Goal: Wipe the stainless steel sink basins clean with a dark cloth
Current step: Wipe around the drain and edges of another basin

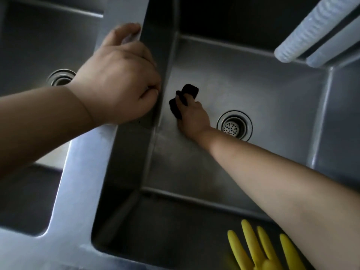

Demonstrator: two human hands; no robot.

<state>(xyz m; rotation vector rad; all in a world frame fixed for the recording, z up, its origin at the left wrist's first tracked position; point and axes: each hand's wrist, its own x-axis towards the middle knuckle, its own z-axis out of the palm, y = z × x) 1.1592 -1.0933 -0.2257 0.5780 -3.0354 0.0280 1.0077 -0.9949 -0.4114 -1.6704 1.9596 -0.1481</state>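
Observation:
Two stainless steel basins fill the head view. In the right basin my right hand presses a small dark cloth flat on the floor, close to the left wall and just left of the perforated drain strainer. My left hand grips the steel divider between the basins, fingers curled over its right edge. The left basin with its open drain lies beyond my left forearm.
A yellow rubber glove hangs over the near edge of the right basin at bottom right. Two pale ribbed cylinders reach in from the top right above the basin's back corner.

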